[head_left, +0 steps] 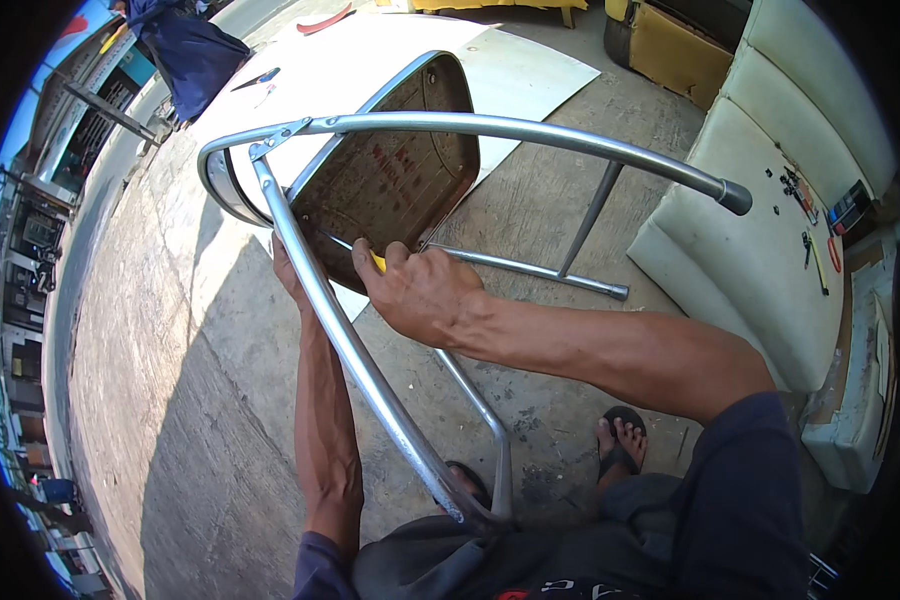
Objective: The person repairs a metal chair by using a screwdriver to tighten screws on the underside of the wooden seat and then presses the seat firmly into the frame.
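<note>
A folding chair of shiny metal tubing is tipped over before me, the brown, worn underside of its seat facing me. My right hand is closed around a yellow-handled screwdriver. Its thin shaft points left along the seat's near edge, and the tip is hard to make out. Behind the slanting chair tube, my left hand grips the chair at the seat's near left corner. That tube and the seat hide most of its fingers. One bent tube end of the chair reaches my lap.
On the right, a pale padded seat carries small loose parts, pliers and other tools. A large white sheet lies on the concrete beyond the chair, bearing a red curved piece. Dark blue cloth hangs far left, beside the street.
</note>
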Demonstrator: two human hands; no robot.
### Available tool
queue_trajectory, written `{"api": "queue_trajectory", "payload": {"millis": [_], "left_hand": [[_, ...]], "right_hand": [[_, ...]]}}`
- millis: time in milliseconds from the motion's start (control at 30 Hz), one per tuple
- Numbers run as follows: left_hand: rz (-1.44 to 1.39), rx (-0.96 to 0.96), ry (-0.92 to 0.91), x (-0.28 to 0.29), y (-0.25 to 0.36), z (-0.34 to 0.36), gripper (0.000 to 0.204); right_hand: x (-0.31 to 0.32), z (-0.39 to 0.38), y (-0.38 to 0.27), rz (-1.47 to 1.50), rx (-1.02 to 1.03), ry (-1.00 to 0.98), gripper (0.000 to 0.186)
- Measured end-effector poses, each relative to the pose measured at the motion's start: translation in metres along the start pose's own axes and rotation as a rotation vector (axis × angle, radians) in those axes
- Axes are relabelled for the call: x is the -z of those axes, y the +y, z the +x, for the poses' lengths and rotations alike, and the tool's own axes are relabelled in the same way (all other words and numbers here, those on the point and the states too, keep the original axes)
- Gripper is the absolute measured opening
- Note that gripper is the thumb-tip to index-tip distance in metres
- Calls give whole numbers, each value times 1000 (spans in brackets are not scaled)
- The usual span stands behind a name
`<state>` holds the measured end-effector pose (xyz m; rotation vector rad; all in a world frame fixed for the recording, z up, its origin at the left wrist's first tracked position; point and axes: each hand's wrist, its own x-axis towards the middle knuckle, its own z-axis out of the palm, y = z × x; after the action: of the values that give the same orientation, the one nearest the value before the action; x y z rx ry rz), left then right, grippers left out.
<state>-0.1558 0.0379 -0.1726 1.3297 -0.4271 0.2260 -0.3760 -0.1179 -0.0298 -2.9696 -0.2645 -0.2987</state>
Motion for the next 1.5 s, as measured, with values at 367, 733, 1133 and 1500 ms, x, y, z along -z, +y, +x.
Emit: {"api": "queue_trajectory", "payload": {"millis": [367,733,1133,1500], "left_hand": [[-124,8,-27,-22,30,-12,26],[-357,101,24,-25,29,-14,25],[-249,66,-3,-32,30,-17,28],[-116,-142,-66,-25,23,-18,31]], "right_hand": [[-27,1,-1,824,-350,143,54],[-6,-2,6,1134,-559,38,46],[1,4,-3,185,-218,101,41],[-8,6,9,691,-419,26,41]]}}
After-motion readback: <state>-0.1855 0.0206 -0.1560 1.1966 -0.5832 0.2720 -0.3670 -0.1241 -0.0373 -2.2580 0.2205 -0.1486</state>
